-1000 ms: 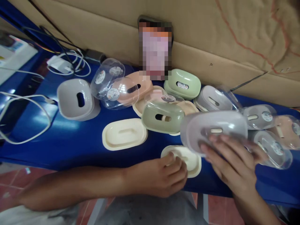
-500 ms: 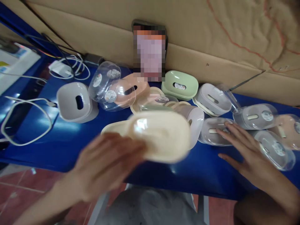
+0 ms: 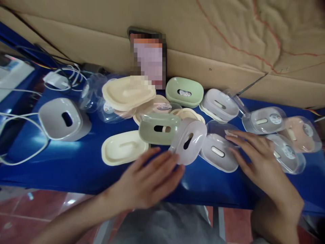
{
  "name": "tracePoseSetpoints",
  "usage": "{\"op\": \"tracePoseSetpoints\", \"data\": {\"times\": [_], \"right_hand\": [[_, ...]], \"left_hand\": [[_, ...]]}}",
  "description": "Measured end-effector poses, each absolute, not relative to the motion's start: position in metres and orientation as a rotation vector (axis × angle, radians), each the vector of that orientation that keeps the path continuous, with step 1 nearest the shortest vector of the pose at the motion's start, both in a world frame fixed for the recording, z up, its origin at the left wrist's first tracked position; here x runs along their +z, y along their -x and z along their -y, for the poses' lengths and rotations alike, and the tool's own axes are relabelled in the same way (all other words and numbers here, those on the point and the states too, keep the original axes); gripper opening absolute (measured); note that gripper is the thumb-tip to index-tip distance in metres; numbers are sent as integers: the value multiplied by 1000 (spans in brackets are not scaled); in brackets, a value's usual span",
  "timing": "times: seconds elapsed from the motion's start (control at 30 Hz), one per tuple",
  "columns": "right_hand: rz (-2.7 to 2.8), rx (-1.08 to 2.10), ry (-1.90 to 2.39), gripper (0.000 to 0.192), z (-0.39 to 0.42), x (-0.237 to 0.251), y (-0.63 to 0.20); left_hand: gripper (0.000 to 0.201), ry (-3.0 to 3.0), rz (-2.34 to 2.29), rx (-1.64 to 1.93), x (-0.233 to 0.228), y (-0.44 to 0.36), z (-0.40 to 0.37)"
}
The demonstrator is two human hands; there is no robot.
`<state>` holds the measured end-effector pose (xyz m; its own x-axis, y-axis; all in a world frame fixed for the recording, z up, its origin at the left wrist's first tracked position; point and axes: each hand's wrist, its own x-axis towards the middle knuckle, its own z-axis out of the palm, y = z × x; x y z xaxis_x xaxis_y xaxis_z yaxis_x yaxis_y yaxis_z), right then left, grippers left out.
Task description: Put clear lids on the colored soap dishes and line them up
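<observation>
My left hand (image 3: 153, 178) is open, its outstretched fingertips at the lower edge of a tilted lilac soap-box-like tray (image 3: 199, 137) with a slot. My right hand (image 3: 259, 154) grips a clear plastic cover (image 3: 215, 127), tipped up behind a grey oval box (image 3: 219, 152) with a white insert in its slot. A cream tray (image 3: 128, 91) rests on top of clear covers at the back left. Another cream tray (image 3: 122, 147) lies flat near my left hand, beside a green slotted tray (image 3: 154, 130).
A grey slotted container (image 3: 58, 118) stands at left by a white cable (image 3: 38, 145). Along the back are a phone (image 3: 149, 57) with a blurred screen and a light green tray (image 3: 182, 89). Covered boxes (image 3: 265, 120) sit at right on the blue table (image 3: 83, 169).
My left hand has let go of the cream tray, which now lies at the back left, and has moved to the lilac tray. The clear cover has come off the grey box.
</observation>
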<state>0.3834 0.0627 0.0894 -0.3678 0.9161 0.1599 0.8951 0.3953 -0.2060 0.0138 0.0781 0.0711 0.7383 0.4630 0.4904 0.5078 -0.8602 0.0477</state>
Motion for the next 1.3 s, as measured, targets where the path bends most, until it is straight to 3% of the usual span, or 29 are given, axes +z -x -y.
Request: {"op": "tracePoseSetpoints", "data": {"times": [0.1,0.2,0.33,0.53,0.73,0.87,1.03,1.23,1.3], "right_hand": [[2465,145,1537,24,-55,90,-371],[2623,161,1510,41,-46,85,-356],[2684,57,1516,39,-42,75,-345],[2650,346,1425,40,-42,87,-346],[2507,497,1202,45,-37,111,-351],[2482,233,1147,48,-58,113,-347],[2444,-214,1335,49,-109,101,-351],[2187,-196,1737,45,-85,102,-418],[2126,-241,1893,55,-53,95,-449]], "left_hand": [[31,2851,747,-532,65,-37,-67],[25,2815,734,-477,60,-39,-73],[20,2897,648,-665,69,-26,-83],[28,2892,746,-831,92,-10,-125],[38,2828,834,-849,83,-7,-162],[50,2743,903,-930,75,-8,-151],[35,2760,755,-1086,78,-15,-128],[25,2965,376,-789,76,-29,-103],[25,2997,287,-749,72,-33,-96]]}}
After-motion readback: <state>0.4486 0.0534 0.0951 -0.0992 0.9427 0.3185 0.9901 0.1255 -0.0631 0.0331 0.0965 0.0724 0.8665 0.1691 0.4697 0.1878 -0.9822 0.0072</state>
